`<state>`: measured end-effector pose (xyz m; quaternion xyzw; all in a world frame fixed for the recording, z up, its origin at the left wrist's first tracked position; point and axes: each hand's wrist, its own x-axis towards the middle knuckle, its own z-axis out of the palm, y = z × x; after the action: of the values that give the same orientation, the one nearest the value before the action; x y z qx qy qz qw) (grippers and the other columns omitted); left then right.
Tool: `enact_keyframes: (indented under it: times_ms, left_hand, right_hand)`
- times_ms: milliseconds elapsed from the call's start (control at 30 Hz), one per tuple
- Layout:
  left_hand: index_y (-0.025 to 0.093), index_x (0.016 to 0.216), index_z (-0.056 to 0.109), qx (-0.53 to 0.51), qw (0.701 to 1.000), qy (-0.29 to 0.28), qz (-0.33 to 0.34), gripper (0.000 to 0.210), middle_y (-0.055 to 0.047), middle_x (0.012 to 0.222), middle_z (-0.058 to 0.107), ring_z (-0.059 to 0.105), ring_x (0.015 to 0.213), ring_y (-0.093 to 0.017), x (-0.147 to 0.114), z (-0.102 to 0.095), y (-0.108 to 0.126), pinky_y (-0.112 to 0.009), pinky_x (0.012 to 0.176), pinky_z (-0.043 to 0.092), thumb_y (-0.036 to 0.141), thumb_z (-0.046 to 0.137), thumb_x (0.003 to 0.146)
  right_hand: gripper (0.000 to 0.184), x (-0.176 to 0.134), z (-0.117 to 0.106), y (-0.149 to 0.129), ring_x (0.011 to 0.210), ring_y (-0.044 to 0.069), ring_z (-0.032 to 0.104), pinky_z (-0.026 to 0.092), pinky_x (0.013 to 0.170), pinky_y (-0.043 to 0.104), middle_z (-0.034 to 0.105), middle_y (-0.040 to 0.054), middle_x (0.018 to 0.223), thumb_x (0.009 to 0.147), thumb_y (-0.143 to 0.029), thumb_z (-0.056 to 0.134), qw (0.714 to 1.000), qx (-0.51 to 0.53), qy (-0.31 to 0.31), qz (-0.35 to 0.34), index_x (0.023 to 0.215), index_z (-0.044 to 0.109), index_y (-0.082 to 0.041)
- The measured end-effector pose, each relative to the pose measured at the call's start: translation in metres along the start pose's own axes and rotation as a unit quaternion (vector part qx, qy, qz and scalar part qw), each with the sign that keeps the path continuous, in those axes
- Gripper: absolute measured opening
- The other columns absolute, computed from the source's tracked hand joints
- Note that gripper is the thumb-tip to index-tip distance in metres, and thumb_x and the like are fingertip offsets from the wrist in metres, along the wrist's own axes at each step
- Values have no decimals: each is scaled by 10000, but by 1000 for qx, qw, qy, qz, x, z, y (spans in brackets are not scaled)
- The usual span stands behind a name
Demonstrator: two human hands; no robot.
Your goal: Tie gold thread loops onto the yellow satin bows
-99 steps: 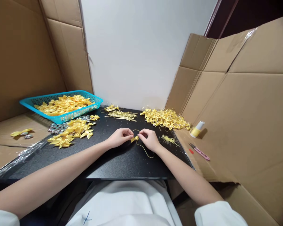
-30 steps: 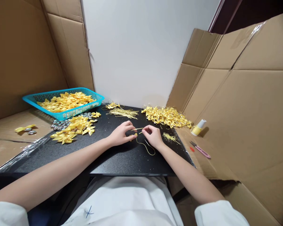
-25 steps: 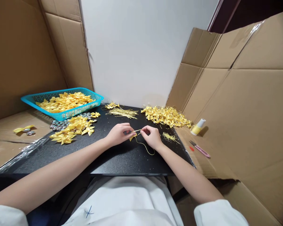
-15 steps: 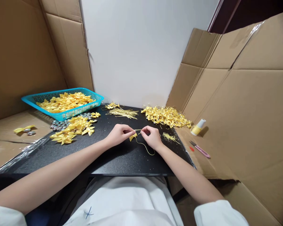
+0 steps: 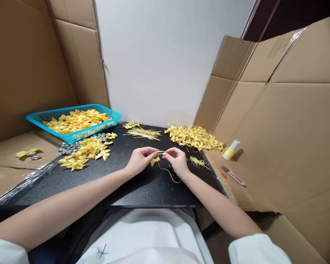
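Observation:
Over the black table (image 5: 143, 190), my left hand (image 5: 139, 160) and my right hand (image 5: 177, 161) are close together, fingertips facing. Both are closed in a pinch on a short stretch of thin gold cord (image 5: 161, 151). Just below my left fingertips is a small yellow ribbon bow (image 5: 155, 161). From beside the bow a loose tail of the cord curves down over the table below my right hand. How the cord joins the bow is too small to make out.
Left: a blue basket (image 5: 71, 138) of yellow bows, loose bows (image 5: 92, 146) and silvery buttons (image 5: 68, 147). Behind: cut gold cords (image 5: 145, 133) and a pile of corded bows (image 5: 194, 136). Right: cord scraps (image 5: 198, 161), a thread spool (image 5: 230, 151), pink-handled snips (image 5: 235, 176), cardboard walls.
My fingertips have come slightly closer together on the cord. The bow now shows more clearly below my left fingers. The camera view has shifted very slightly.

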<state>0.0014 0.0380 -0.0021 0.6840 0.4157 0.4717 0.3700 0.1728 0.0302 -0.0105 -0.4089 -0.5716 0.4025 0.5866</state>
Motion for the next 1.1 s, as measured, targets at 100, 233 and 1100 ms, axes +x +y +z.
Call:
enact_keyframes:
  times_ms: [100, 233, 1100]
  left_hand:
    - [124, 934, 719, -13, 1000, -1, 0, 478, -94, 838, 754, 690, 754, -227, -1, 1, 0, -297, 667, 538, 539, 690, 697]
    - [124, 929, 717, -36, 999, -10, 4, 457, -90, 832, 754, 685, 724, -207, -2, 3, 3, -279, 645, 536, 519, 698, 699]
    - [147, 875, 710, 48, 995, -8, 86, 253, -34, 732, 706, 562, 589, -117, -6, 2, 3, -210, 541, 414, 373, 627, 798]
  right_hand:
    - [270, -1, 1, 0, 668, 192, 681, 557, 705, 341, 683, 29, 699, 609, -380, 756, 1000, 14, -4, 0, 701, 590, -187]
    - [324, -2, 3, 0, 632, 177, 659, 548, 676, 319, 674, 18, 655, 560, -418, 785, 1000, 11, 4, 14, 672, 588, -188]
    - [195, 1, 3, 7, 669, 175, 646, 522, 703, 323, 704, 26, 680, 602, -344, 754, 999, 41, -10, 23, 692, 703, -178]
